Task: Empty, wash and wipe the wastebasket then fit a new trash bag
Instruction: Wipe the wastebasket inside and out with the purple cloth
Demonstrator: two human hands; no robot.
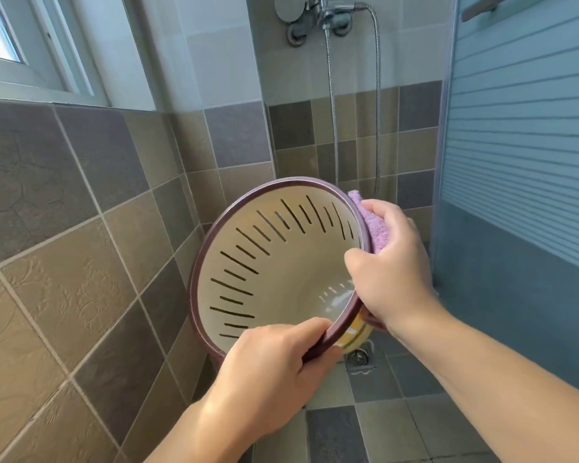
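Note:
A round beige wastebasket (274,262) with a dark purple rim and slotted walls is held in the air, tilted so its mouth faces me. My left hand (274,365) grips the rim at the bottom, fingers curled over the edge. My right hand (391,262) holds a lilac cloth (371,222) against the outside of the basket at the right rim, with the thumb inside the mouth. Most of the cloth is hidden behind the hand and the rim. The basket's inside holds nothing.
I stand in a tiled shower corner. A floor drain (358,357) lies just below the basket. A shower mixer (315,18) with a hanging metal hose (378,111) is on the far wall. A frosted glass door (522,128) stands at the right, a window (14,38) at the upper left.

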